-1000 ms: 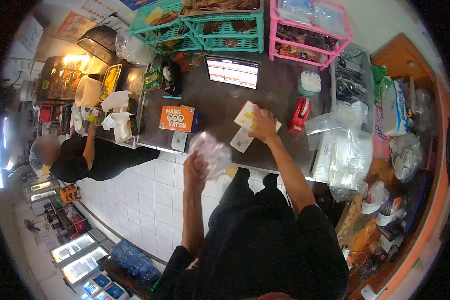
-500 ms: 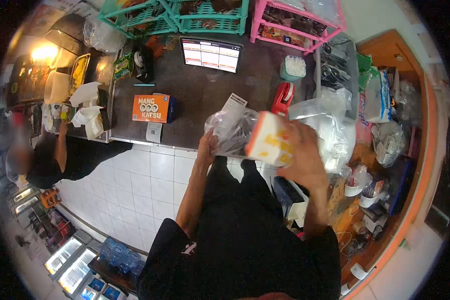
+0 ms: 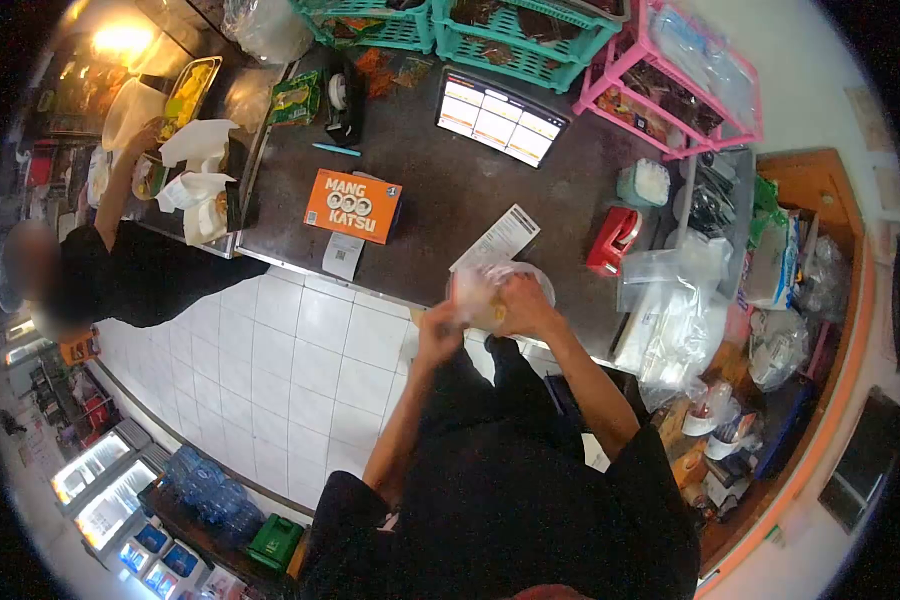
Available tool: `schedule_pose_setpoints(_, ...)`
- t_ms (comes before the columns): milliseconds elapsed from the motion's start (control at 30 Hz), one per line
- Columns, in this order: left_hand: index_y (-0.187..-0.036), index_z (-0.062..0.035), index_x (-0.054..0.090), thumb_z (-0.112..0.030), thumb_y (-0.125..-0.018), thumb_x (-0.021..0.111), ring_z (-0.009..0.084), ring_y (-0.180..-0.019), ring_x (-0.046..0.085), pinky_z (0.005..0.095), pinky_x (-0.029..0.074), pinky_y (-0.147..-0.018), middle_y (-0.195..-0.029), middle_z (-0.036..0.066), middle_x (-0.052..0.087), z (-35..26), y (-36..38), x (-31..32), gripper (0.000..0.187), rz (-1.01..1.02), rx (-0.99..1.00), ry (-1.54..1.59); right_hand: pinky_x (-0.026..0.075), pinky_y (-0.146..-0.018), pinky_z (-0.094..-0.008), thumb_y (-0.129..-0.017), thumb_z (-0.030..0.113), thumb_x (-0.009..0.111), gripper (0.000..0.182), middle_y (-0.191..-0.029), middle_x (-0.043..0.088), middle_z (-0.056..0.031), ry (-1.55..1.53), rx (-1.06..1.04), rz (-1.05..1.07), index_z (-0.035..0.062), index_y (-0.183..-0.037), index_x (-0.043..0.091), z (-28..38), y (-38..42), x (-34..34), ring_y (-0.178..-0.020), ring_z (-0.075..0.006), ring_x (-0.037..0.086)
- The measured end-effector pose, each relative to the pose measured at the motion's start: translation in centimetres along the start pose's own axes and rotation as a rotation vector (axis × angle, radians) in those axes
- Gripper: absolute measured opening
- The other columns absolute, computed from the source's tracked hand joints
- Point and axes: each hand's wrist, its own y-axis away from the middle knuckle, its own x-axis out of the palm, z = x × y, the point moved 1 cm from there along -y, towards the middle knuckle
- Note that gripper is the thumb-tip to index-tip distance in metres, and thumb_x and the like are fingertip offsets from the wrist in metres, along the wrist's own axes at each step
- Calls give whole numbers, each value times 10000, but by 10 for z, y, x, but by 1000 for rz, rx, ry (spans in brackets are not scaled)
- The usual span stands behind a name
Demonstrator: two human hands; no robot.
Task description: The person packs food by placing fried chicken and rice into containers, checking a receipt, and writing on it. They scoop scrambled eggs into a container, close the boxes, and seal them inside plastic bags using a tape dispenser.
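At the counter's front edge, a clear plastic bag (image 3: 536, 283) surrounds a small white-and-yellow box (image 3: 478, 296), both blurred by motion. My left hand (image 3: 438, 332) is closed on the bag's left side. On the other side, my right hand (image 3: 526, 305) has its fingers bent over the bag and box; they are partly hidden and smeared, so I cannot make out its grip. Just beyond lies a printed receipt (image 3: 498, 240). Farther left on the counter sits an orange Mang Katsu box (image 3: 353, 205), with a paper slip (image 3: 343, 256) at its front.
A tablet (image 3: 501, 115) stands at the back, below teal baskets (image 3: 525, 50) and a pink rack (image 3: 660, 85). A red tape dispenser (image 3: 613, 241) and plastic bags (image 3: 675, 315) are to the right. Another person's arm (image 3: 127, 185) reaches over food at left.
My right hand has brought the white-and-yellow box leftward into the plastic bag, between my hands. The view has turned. The other person's arm has reached farther over the food.
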Motion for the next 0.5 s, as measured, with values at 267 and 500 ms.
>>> schedule_pose_setpoints(267, -993, -21, 617, 60, -749, 642, 215, -781, 607, 320, 486, -712, -857, 105, 641, -12, 26, 0, 259, -181, -521, -343, 529, -772, -455, -566, 316, 780, 410, -838, 682, -211, -136, 210, -222, 49, -872, 722, 15, -27, 15, -786, -377, 661)
schedule_pose_setpoints(500, -1066, -45, 542, -43, -803, 733, 94, -757, 566, 246, 461, -657, -893, 38, 603, -139, -65, -3, 325, -173, -407, -114, 411, -1027, -473, -650, 461, 797, 726, -1219, 610, -179, -86, -120, -503, 107, -1247, 586, 5, -13, 19, -1175, -352, 552)
